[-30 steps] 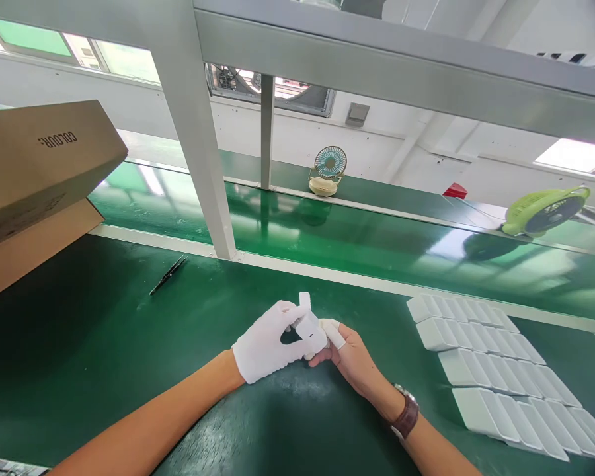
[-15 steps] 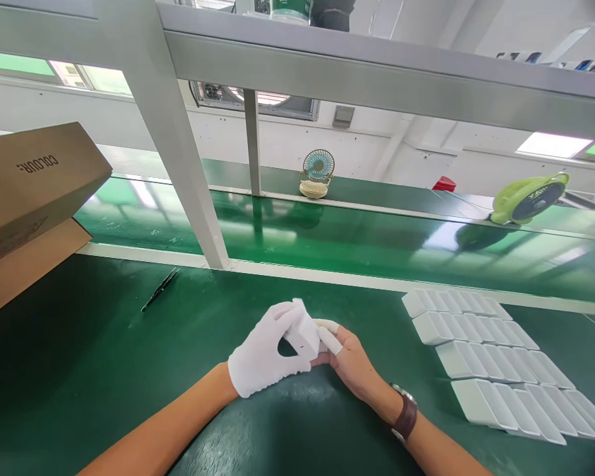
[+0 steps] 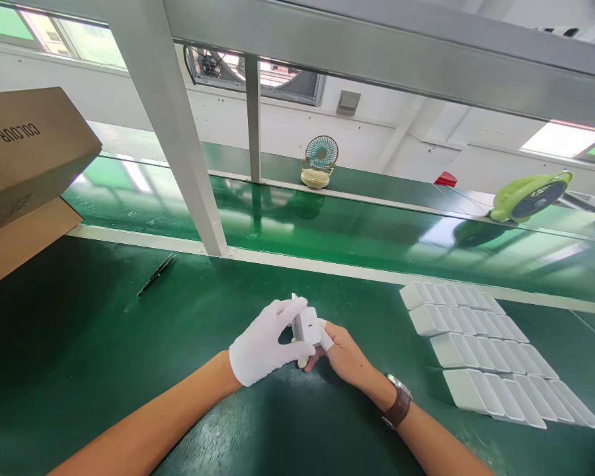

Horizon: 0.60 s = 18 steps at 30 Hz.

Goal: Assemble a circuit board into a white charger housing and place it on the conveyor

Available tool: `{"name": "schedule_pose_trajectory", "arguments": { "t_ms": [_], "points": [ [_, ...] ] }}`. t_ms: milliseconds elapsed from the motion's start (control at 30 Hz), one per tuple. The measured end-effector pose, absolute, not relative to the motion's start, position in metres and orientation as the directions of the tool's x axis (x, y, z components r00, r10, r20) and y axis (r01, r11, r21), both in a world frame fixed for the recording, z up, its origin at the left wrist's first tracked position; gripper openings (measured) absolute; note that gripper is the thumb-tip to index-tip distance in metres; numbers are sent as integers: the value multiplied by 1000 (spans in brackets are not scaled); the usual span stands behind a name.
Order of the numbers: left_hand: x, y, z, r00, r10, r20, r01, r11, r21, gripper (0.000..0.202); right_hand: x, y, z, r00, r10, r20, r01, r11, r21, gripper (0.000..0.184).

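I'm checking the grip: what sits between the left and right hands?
In the head view, a white block sits there, touched by both the left hand and the right hand.

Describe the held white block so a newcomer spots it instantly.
Over the green table, find the gloved left hand. It and the right hand hold the white block, set apart from the white pieces lying at right by its small dark mark.
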State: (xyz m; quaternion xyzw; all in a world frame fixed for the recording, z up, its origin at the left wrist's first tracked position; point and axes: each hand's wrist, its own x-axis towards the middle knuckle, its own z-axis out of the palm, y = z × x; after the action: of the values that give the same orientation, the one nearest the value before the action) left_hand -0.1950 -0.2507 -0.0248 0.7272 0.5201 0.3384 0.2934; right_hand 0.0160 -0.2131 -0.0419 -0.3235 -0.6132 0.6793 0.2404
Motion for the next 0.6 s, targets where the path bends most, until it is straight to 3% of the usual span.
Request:
{"name": "schedule_pose_trajectory", "arguments": {
  "t_ms": [433, 533, 600],
  "points": [
    [-197, -249, -22, 271, 945, 182, 533, -305, 790, 69, 15, -214, -39, -632, 758, -161, 59, -161, -985, 41],
    [-197, -246, -18, 258, 945, 202, 553, -316, 771, 59, 16, -213, -43, -513, 849, -126, 14, -139, -990, 41],
    [-197, -243, -16, 248, 945, 212, 568, -320, 758, 54, 18, -212, -45, -380, 924, -43, 10, -43, -999, 38]
  ]
}}
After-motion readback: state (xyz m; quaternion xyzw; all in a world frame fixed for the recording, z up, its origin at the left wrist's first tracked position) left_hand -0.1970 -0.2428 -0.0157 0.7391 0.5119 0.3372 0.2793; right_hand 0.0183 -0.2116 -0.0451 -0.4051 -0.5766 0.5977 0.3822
